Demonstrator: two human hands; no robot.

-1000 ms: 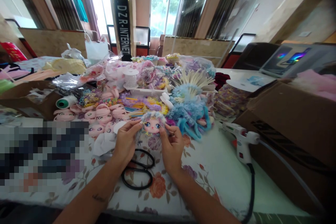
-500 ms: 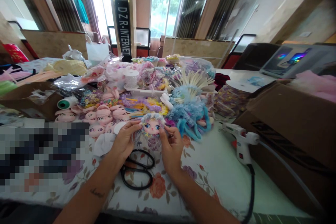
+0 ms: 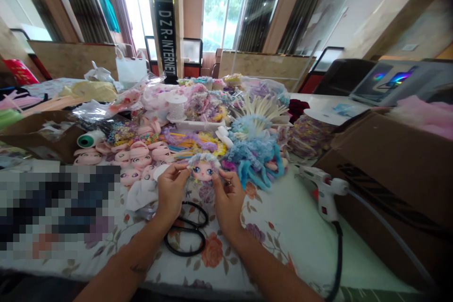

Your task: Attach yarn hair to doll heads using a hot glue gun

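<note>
Over the flowery surface [image 3: 226, 283], a little doll head [image 3: 203, 170] with big blue eyes is facing the person. The left hand [image 3: 171, 191] and right hand [image 3: 228, 200] are each pinching one side in their grip. Black scissors [image 3: 191, 227] are lying nearer the person.

Scissors [image 3: 191, 227] lie on the tablecloth [image 3: 262, 264] before the doll head [image 3: 203, 172], the glue gun [image 3: 325, 190] to their right.
</note>
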